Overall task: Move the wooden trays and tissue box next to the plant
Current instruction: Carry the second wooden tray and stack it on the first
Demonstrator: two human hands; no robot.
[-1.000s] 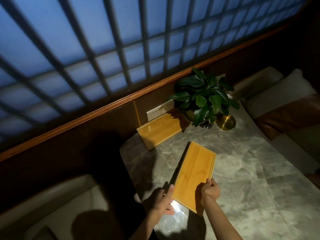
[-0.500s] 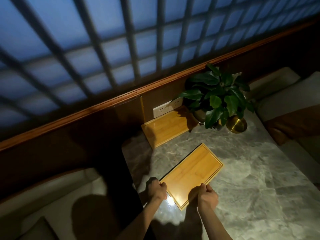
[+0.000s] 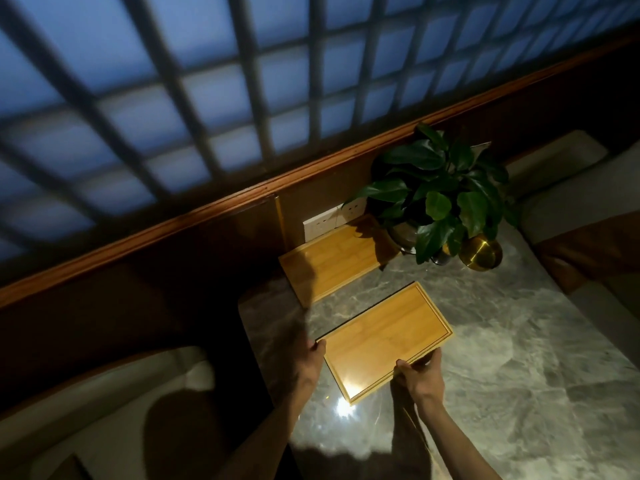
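A rectangular wooden tray (image 3: 384, 339) lies low over the marble table (image 3: 502, 375), its long side running diagonally toward the plant. My left hand (image 3: 311, 362) grips its near left corner and my right hand (image 3: 420, 377) grips its near long edge. A second wooden tray (image 3: 329, 263) rests against the wall at the table's far edge, just left of the leafy green plant (image 3: 440, 192). No tissue box is in view.
A brass bowl (image 3: 480, 251) sits right of the plant's pot. White wall sockets (image 3: 332, 218) are behind the far tray. Cushioned seats flank the table at the left (image 3: 104, 410) and right (image 3: 581, 216). A bright light glare (image 3: 343, 408) reflects on the table.
The held tray has turned from pointing away from me to lying diagonally, parallel to the far tray. Both hands shifted along its near end and it moved slightly toward the wall.
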